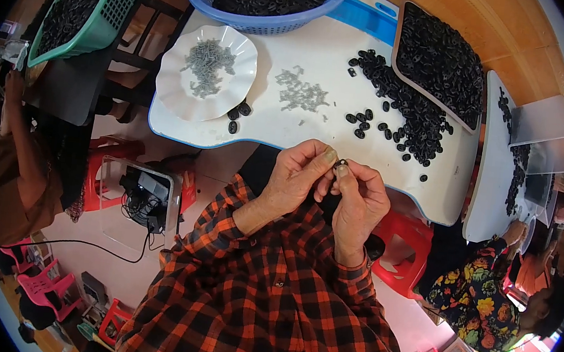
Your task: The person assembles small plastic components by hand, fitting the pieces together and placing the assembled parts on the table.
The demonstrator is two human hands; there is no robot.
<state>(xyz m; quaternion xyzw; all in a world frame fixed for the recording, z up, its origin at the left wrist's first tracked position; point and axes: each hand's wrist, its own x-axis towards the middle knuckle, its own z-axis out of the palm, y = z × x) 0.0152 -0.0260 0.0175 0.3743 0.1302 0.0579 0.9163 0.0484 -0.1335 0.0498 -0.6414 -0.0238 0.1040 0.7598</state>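
my two hands are close together just off the near edge of the white worktop. my right hand has thumb and forefinger clamped on a small black piece, out in front of my checked shirt. my left hand is just beside it, thumb and forefinger drawn in near the piece; i cannot tell whether they grip anything, as the tips hide it.

ahead of my hands, a loose patch of small grey pieces lies on the worktop. to the left of it, a white plate with a wavy rim carries a heap of grey pieces like them, and a few black ones lie by its near edge. to the right, a small group of black pieces lies near a bigger spread, which runs along a tray heaped with more. at the far side, a blue basket holds black pieces too. off to my right, a person in a flowered top sits by another white worktop.
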